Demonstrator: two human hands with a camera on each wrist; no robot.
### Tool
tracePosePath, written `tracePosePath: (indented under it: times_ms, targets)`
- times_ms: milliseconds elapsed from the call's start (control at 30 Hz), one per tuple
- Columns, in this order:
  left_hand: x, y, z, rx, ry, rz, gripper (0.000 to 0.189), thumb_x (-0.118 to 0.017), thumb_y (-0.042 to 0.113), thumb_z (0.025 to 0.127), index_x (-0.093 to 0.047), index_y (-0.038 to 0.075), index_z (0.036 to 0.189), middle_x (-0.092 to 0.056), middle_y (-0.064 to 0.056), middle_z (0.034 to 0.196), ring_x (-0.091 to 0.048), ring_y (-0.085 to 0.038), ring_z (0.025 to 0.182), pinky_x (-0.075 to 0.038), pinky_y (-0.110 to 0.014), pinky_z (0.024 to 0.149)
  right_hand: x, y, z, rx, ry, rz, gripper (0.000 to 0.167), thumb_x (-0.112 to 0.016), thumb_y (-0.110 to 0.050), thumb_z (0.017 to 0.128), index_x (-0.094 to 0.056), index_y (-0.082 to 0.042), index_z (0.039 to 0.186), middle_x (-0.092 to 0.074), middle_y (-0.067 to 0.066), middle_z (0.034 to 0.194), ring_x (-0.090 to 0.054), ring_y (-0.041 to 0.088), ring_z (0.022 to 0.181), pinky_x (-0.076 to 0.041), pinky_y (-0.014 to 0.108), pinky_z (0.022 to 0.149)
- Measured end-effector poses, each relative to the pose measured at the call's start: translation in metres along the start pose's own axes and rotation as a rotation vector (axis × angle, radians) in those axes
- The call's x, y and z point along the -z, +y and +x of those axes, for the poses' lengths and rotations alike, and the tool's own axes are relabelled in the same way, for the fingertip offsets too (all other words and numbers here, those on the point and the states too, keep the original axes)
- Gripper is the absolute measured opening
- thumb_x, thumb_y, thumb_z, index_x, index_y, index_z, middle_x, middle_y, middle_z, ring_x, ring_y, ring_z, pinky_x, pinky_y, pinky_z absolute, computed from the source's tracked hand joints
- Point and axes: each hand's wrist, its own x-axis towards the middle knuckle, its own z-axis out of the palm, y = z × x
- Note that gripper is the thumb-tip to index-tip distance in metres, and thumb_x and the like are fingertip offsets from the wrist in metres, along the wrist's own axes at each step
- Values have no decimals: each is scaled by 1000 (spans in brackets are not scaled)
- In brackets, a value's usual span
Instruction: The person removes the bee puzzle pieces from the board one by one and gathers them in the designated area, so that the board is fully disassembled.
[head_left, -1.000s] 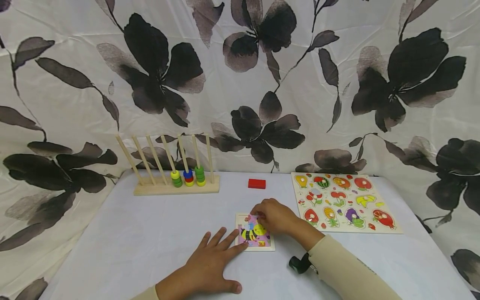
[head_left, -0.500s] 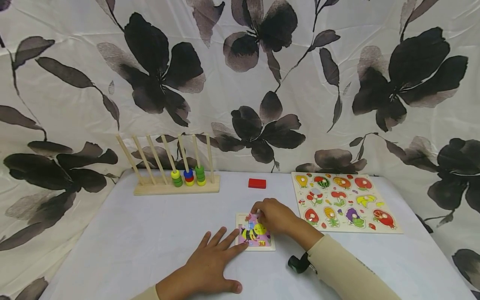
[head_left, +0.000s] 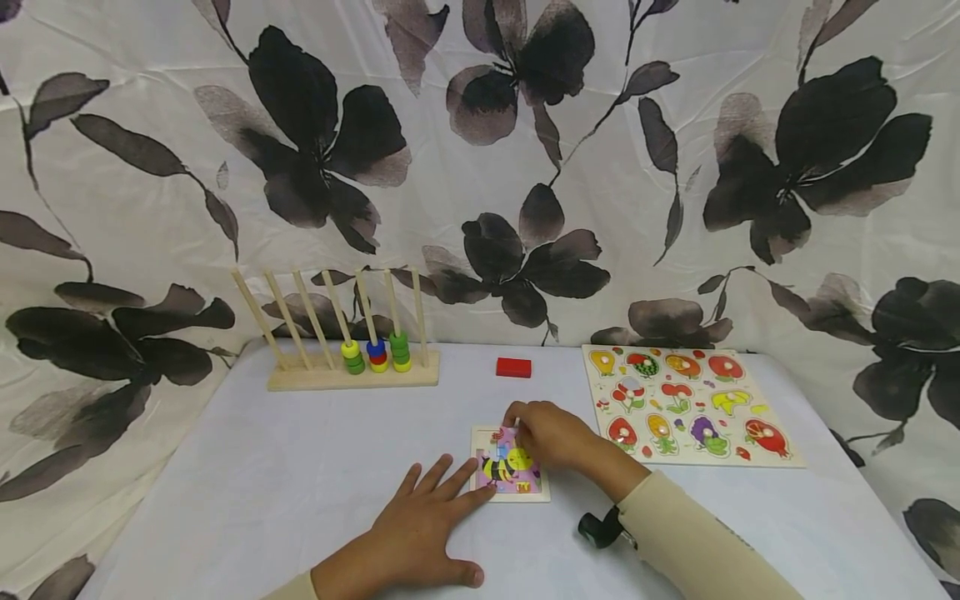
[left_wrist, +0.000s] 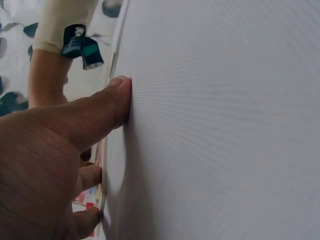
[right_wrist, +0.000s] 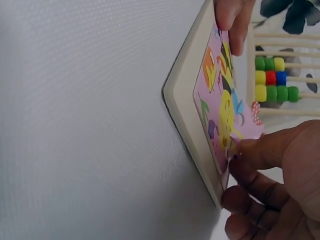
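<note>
A small square bee jigsaw puzzle in a pale wooden frame (head_left: pixel 525 499) lies flat at the front middle of the table. My left hand (head_left: pixel 416 525) is spread with its fingers straight, and its fingertips rest on the puzzle's left side. At the far right corner of the puzzle, my right hand (head_left: pixel 555 435) pinches a pink puzzle piece (right_wrist: pixel 250 127) between thumb and finger. The right wrist view has this piece tilted up out of the bee picture (right_wrist: pixel 226 107). In the left wrist view, the thumb (left_wrist: pixel 107 102) touches the white tablecloth.
Behind stands a wooden peg rack (head_left: pixel 352 379) with coloured beads on some pegs. A red block (head_left: pixel 513 367) lies at the back middle. The fruit peg puzzle board (head_left: pixel 697 454) sits at the right. A black camera mount (head_left: pixel 597 529) hangs at my right wrist.
My right hand's knuckles have dipped very slightly while it keeps its pinch at the puzzle's corner. The left hand has not moved.
</note>
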Motion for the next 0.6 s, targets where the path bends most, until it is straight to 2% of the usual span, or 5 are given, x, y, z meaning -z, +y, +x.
tracePosePath:
  times_ms: [367, 600]
  targets:
    - [0, 1, -2, -13, 14, -22, 98, -70, 79, 73, -41, 39, 157, -21, 1, 169, -15, -38, 154, -13, -70, 115, -2, 4, -2, 20, 90, 46, 8, -69, -8, 97, -70, -15, 102, -61, -6, 86, -56, 16, 83, -52, 34, 78]
    - [0, 1, -2, -12, 11, -17, 98, -71, 79, 73, -42, 39, 157, -22, 1, 169, -16, -39, 154, -14, -71, 115, -4, 5, -3, 45, 121, 27, 10, -69, -12, 96, -74, -18, 103, -61, -9, 87, -55, 15, 88, -51, 36, 80]
